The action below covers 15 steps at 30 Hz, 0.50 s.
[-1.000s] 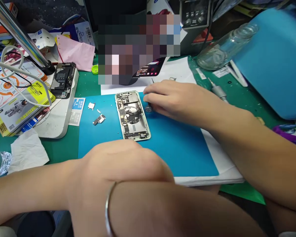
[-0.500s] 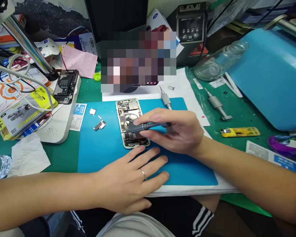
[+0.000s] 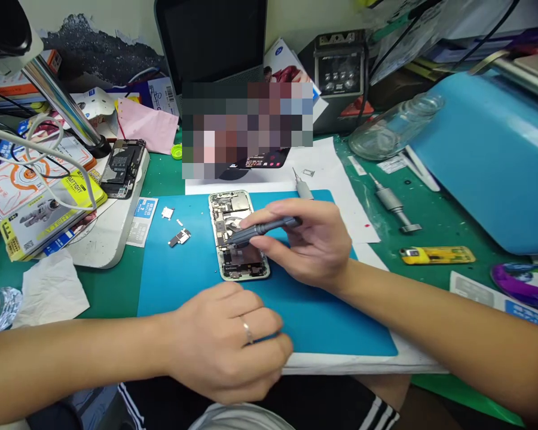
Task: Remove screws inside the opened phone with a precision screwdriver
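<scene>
An opened phone (image 3: 235,236) lies face down on a blue mat (image 3: 183,280), its inner boards bare. My right hand (image 3: 311,242) is closed round a grey screwdriver (image 3: 264,229), whose tip rests over the middle of the phone. My left hand (image 3: 226,340) lies on the near edge of the mat, just below the phone, fingers curled in, a ring on one finger; nothing shows in it. Small loose metal parts (image 3: 179,237) lie on the mat left of the phone.
A second opened phone (image 3: 122,160) rests on a white block at left, beside battery boxes (image 3: 49,218) and cables. More screwdrivers (image 3: 392,203), a yellow lighter (image 3: 434,255), a glass bottle (image 3: 390,128) and a blue case (image 3: 488,149) are at right. A tissue (image 3: 49,286) lies near left.
My right hand picked up the screwdriver and brought its tip over the phone. My left hand drew back from near the camera, lay flat, then curled its fingers.
</scene>
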### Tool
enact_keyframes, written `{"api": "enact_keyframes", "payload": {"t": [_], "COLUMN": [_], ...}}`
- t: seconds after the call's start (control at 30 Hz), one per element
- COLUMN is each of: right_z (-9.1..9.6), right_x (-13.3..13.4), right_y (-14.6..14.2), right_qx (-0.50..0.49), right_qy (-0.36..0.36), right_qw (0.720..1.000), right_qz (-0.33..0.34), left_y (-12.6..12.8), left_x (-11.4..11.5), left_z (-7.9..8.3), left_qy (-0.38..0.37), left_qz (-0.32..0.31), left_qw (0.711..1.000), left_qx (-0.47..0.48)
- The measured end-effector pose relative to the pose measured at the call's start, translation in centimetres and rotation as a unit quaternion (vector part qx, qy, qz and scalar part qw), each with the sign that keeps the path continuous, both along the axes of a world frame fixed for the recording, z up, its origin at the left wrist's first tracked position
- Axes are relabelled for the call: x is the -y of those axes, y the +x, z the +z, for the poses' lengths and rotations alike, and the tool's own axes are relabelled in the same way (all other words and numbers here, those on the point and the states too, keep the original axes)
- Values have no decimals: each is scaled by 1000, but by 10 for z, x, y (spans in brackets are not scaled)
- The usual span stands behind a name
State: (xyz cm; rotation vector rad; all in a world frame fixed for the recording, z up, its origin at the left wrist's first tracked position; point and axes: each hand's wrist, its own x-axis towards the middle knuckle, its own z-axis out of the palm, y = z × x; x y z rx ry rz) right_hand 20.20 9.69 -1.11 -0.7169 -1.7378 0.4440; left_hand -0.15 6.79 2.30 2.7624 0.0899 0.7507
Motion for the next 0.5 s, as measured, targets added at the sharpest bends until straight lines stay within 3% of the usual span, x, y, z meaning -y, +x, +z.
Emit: {"api": "enact_keyframes", "payload": {"t": [0.13,0.27,0.5], "right_z": [2,7,8], "right_x": [-4,-5,-2], "right_y": [3,6,6], "right_qx": [-17,-23,-16], "right_qy": [-41,-67,-63], "right_qw": [994,987,989], "right_qz": [-95,-143,-134], "left_y": [-7,-8,-6], "left_x": [-35,-60,-61], "left_z": [7,1,-5], "left_qy": [43,-37,-62], "left_qz": [126,260,253], "left_qw": [986,962,965], "left_qx": [97,72,12]}}
